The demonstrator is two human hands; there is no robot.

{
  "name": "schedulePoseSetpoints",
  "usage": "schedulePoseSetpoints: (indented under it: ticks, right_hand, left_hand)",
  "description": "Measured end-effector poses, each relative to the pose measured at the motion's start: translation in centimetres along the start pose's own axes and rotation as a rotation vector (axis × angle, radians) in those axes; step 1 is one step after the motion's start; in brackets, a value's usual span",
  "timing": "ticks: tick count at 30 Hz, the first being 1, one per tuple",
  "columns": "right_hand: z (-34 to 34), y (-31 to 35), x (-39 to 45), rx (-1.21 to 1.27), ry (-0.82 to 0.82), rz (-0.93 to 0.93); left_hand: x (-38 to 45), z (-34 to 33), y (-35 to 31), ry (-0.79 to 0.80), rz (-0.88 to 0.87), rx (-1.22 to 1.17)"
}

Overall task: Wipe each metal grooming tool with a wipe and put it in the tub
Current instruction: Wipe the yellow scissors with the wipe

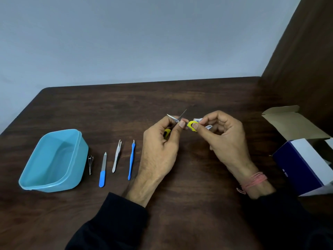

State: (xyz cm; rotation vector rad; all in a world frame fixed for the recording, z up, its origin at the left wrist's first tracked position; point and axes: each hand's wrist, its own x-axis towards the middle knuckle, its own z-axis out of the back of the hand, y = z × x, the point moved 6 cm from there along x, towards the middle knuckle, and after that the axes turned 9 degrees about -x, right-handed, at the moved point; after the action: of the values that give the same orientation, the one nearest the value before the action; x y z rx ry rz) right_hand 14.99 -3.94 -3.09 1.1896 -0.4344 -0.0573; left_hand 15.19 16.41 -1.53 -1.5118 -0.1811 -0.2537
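Small scissors (180, 117) with yellow handles are held above the table's middle, blades spread apart and pointing away. My left hand (160, 147) grips one yellow handle and the pivot. My right hand (223, 139) pinches the other yellow handle together with a small white printed wipe sachet (207, 125). The light blue tub (45, 183) stands at the left with nothing visible inside. Between tub and hands lie a nail clipper (90, 164), a blue-handled nail file (102, 170), metal tweezers (117, 156) and a blue-handled cuticle tool (131, 159).
An open cardboard box (302, 159), white and dark blue, sits at the table's right edge with its flap (292, 121) raised. A dark wooden panel (306, 60) rises at the back right. The dark wooden table (126, 105) ends at a pale wall.
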Motion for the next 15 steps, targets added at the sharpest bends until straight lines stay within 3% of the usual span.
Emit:
schedulePoseSetpoints:
  ticks: [3, 10, 15]
  right_hand:
    - [0.3, 0.3, -0.2, -0.056, -0.045, 0.049]
    - [-0.5, 2.2, -1.2, -0.479, -0.099, 0.352]
    - [-1.1, 1.2, -0.6, -0.363, 0.072, 0.299]
  left_hand:
    - [0.0, -0.1, -0.2, -0.005, -0.013, 0.004]
    - [-0.1, 0.2, 0.0, -0.076, -0.040, 0.107]
    - [0.1, 0.5, -0.2, -0.078, -0.046, 0.112]
